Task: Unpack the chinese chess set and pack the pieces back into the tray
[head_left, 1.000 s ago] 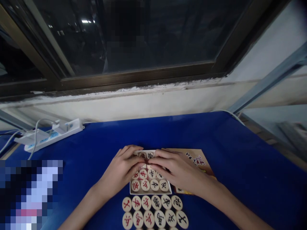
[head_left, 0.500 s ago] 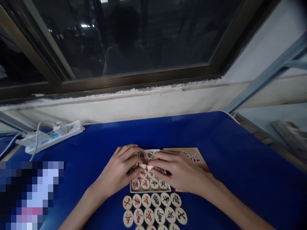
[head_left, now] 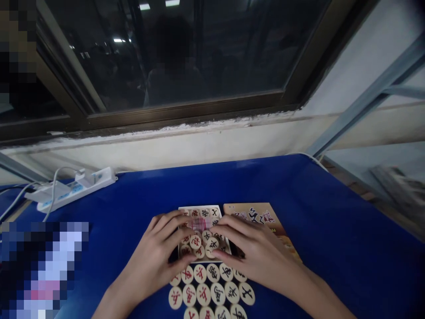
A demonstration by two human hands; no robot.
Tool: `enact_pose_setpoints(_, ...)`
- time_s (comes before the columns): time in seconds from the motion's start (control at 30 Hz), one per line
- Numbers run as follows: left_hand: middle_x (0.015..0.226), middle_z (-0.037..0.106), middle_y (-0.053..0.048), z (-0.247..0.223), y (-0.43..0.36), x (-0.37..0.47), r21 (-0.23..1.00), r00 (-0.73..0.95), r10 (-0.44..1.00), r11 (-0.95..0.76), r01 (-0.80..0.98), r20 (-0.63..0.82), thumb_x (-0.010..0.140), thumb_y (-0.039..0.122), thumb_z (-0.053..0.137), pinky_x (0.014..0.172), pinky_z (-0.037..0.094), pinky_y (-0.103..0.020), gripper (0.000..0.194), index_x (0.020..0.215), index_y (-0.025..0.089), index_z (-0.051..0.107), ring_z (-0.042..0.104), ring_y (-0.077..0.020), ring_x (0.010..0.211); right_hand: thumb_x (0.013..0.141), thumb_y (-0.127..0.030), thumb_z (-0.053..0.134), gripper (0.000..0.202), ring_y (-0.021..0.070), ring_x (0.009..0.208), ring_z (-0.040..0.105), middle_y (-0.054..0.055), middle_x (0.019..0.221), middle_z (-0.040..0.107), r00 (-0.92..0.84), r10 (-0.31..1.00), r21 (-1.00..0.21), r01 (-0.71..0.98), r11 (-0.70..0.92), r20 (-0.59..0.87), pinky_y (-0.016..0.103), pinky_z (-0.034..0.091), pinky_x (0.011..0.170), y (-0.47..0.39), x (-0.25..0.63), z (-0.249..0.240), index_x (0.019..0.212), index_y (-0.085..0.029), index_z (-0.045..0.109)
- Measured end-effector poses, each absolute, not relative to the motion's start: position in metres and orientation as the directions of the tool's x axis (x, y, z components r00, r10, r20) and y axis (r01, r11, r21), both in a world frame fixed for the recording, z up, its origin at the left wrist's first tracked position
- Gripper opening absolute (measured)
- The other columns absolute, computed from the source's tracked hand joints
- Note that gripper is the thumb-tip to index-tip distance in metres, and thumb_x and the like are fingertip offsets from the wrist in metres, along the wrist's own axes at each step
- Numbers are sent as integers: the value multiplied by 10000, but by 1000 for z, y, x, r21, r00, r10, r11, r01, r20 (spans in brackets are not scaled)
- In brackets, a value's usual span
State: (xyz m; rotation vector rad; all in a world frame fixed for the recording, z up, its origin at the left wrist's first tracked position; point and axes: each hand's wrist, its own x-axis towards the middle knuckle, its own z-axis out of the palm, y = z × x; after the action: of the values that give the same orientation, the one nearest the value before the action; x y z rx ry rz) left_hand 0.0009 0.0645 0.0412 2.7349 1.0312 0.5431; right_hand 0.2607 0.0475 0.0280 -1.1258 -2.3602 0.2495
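Observation:
A white box (head_left: 203, 261) holds round Chinese chess pieces with red and black characters. Its pink-patterned bottom shows in the middle. My left hand (head_left: 169, 243) reaches over the box's left side, fingers apart and thumb near the front edge. Beside its fingertips, a red-lettered piece (head_left: 195, 242) lies on top of other pieces. My right hand (head_left: 250, 246) covers the right side with its fingers spread. Between its index finger and thumb is a black-lettered piece (head_left: 212, 244), also resting on others; whether the fingertips touch it is unclear.
Rows of chess pieces (head_left: 203, 294) lie in front of the box on the blue table (head_left: 159, 186). A printed tan box lid (head_left: 237, 208) is partly under my right hand. At the back left sits a white power strip (head_left: 79, 188) with cables. A window (head_left: 215, 57) stands behind.
Two pieces seen edge-on between my hands now lie atop others in the front of the box. My fingers have parted, and more of the pink bottom and lid shows.

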Motion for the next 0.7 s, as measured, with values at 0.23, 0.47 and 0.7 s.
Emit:
enact_pose_setpoints(0.23, 1362, 632, -59, 35, 69, 7, 323, 661, 699, -714, 621, 274, 928, 343, 691, 1001, 483, -497, 211, 1120, 257, 665, 500, -303, 1340, 938, -332, 606, 199, 180, 861, 676, 49, 1069, 664, -497, 820, -433, 697, 571, 283, 318, 544, 700, 47, 259, 18, 1097, -235, 675)
enact_pose_setpoints(0.47, 1326, 641, -50, 39, 46, 5, 334, 553, 723, -685, 647, 413, 962, 314, 636, 982, 492, -473, 222, 1181, 276, 626, 499, -281, 1329, 1001, -311, 532, 175, 164, 828, 677, 41, 962, 676, -386, 816, -514, 639, 572, 429, 301, 546, 700, 27, 251, 26, 1114, -243, 647)
enact_pose_setpoints(0.7, 1344, 640, -50, 9, -17, 5, 211, 387, 739, -572, 792, 552, 921, 262, 653, 911, 514, -457, 308, 1227, 284, 634, 538, -293, 1283, 1003, -224, 474, 244, 163, 784, 727, 40, 950, 729, -290, 803, -477, 682, 555, 520, 274, 579, 633, -18, 241, 10, 1219, -269, 578)
